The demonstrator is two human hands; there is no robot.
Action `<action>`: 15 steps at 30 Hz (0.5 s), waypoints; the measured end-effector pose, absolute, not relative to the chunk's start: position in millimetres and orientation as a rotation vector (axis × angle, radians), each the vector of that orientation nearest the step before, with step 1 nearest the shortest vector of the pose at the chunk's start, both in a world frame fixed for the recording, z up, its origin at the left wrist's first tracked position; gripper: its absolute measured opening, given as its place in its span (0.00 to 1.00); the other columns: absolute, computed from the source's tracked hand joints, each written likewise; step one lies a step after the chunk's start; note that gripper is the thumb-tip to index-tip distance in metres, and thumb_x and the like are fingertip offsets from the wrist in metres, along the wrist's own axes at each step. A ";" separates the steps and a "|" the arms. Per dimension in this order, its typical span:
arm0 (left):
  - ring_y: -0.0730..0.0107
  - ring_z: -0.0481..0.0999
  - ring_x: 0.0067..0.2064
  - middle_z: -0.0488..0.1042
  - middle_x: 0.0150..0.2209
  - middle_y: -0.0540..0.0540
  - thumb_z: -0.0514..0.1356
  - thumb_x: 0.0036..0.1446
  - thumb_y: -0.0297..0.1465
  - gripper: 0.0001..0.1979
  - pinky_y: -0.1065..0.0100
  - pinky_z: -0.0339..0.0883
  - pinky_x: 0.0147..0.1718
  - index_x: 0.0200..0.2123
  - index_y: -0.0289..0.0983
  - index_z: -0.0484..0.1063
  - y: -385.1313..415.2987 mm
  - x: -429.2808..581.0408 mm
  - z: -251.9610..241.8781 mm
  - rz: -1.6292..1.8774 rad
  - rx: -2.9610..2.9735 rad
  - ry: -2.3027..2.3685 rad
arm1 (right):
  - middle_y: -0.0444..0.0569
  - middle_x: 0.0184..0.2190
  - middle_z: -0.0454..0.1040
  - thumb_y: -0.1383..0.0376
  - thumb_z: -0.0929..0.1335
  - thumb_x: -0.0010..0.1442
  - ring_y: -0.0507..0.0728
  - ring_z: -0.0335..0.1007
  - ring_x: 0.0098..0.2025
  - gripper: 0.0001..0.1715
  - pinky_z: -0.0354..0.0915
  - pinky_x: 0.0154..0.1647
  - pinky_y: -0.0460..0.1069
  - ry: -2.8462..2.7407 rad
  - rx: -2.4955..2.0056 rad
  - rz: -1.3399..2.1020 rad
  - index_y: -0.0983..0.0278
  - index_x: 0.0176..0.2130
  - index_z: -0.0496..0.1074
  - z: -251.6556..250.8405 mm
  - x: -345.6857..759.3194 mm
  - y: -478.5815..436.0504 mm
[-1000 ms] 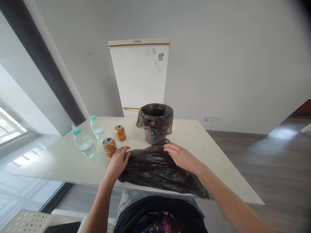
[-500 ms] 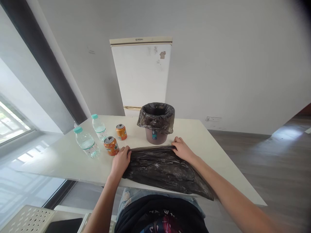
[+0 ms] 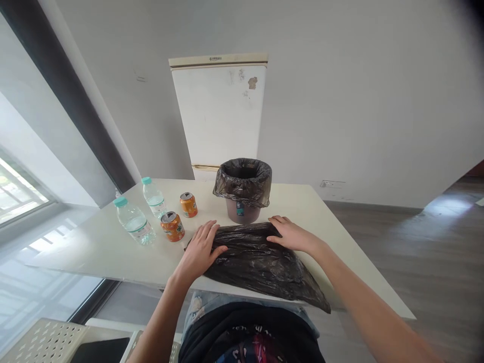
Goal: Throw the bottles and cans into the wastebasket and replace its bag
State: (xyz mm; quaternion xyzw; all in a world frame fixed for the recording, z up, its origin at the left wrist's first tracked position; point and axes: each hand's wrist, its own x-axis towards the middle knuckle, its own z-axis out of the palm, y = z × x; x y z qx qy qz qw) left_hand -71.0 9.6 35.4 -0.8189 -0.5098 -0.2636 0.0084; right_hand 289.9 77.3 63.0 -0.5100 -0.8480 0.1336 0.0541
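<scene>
A black plastic bag lies flat on the white table, one corner hanging over the near edge. My left hand rests flat on the bag's left end, fingers spread. My right hand lies flat on its far right part, fingers stretched out. Neither hand grips anything. Just behind the bag stands a small brown bin lined with a black bag.
Left of the bag stand two orange cans and two water bottles. A white fridge stands behind the table against the wall. A perforated white chair is at lower left.
Both hands let go of the bag's far edge and now lie flat on it. The left hand slid right onto the bag.
</scene>
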 end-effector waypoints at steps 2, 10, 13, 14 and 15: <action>0.48 0.60 0.74 0.62 0.73 0.37 0.56 0.73 0.47 0.31 0.45 0.57 0.71 0.72 0.42 0.59 2.4 -60.3 35.5 -0.755 -2.651 -1.511 | 0.62 0.72 0.63 0.48 0.64 0.73 0.74 0.57 0.73 0.36 0.63 0.68 0.67 -2.541 -1.496 0.253 0.62 0.71 0.64 69.1 273.7 57.8; 0.52 0.50 0.78 0.55 0.77 0.40 0.48 0.77 0.45 0.34 0.44 0.52 0.74 0.79 0.42 0.47 -0.4 -41.2 -4.4 -0.451 -2.878 -1.389 | 0.50 0.80 0.42 0.37 0.60 0.72 0.66 0.37 0.81 0.50 0.37 0.81 0.64 -2.817 -0.966 0.759 0.57 0.79 0.45 61.9 232.7 -1.5; 0.50 0.51 0.78 0.53 0.77 0.38 0.48 0.76 0.47 0.34 0.43 0.53 0.73 0.78 0.40 0.49 -0.8 -43.2 -6.9 -0.363 -2.890 -1.434 | 0.52 0.80 0.37 0.34 0.61 0.69 0.68 0.30 0.81 0.56 0.34 0.81 0.64 -2.843 -1.067 0.866 0.59 0.79 0.43 56.8 240.1 -2.8; 0.49 0.51 0.78 0.53 0.77 0.38 0.49 0.76 0.48 0.35 0.43 0.52 0.74 0.78 0.40 0.50 -2.6 -44.0 -3.6 -0.367 -2.887 -1.431 | 0.52 0.80 0.37 0.33 0.62 0.68 0.68 0.30 0.81 0.58 0.34 0.81 0.64 -2.842 -1.078 0.874 0.60 0.79 0.43 56.5 243.3 -3.4; 0.49 0.51 0.78 0.53 0.77 0.38 0.50 0.75 0.49 0.36 0.43 0.51 0.74 0.78 0.40 0.50 -5.5 -45.0 1.5 -0.388 -2.884 -1.418 | 0.53 0.80 0.38 0.32 0.63 0.66 0.68 0.30 0.81 0.59 0.33 0.81 0.64 -2.832 -1.075 0.865 0.60 0.79 0.43 56.9 246.4 -4.9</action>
